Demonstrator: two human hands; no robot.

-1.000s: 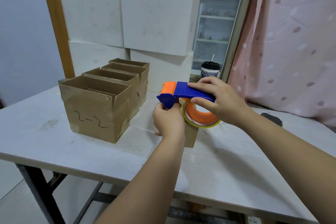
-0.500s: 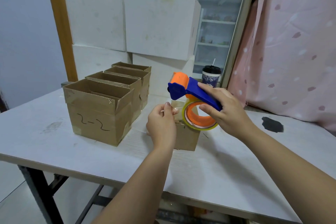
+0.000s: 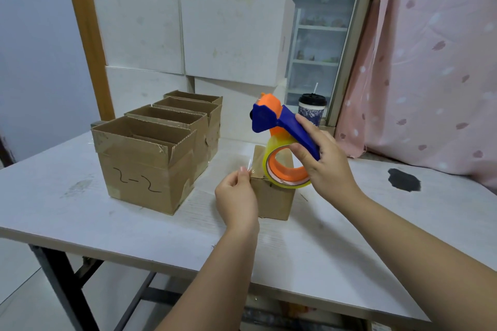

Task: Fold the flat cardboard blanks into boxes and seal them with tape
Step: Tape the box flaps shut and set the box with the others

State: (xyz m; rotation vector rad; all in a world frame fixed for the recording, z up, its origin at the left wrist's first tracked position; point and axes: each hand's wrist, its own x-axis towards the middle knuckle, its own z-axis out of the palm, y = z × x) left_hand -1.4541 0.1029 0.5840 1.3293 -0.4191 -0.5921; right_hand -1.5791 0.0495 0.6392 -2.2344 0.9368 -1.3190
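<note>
A small brown cardboard box [image 3: 274,201] stands on the white table [image 3: 80,212], partly behind my hands. My right hand [image 3: 322,164] grips the blue handle of an orange and blue tape dispenser [image 3: 279,126], tilted nose-up over the box, with its yellowish tape roll [image 3: 285,172] touching the box top. My left hand [image 3: 236,199] pinches a clear tape end [image 3: 249,166] at the box's near left top edge.
Several open-topped cardboard boxes [image 3: 150,164] stand in a row on the left, the nearest marked with black squiggles. Large white boxes [image 3: 193,35] are stacked behind. A lidded cup [image 3: 312,110] stands at the back; a black patch [image 3: 403,180] marks the table right.
My right hand has tipped the dispenser's nose upward and lifted it. My left hand has left the dispenser's nose, dropped to the box edge and now pinches the tape end.
</note>
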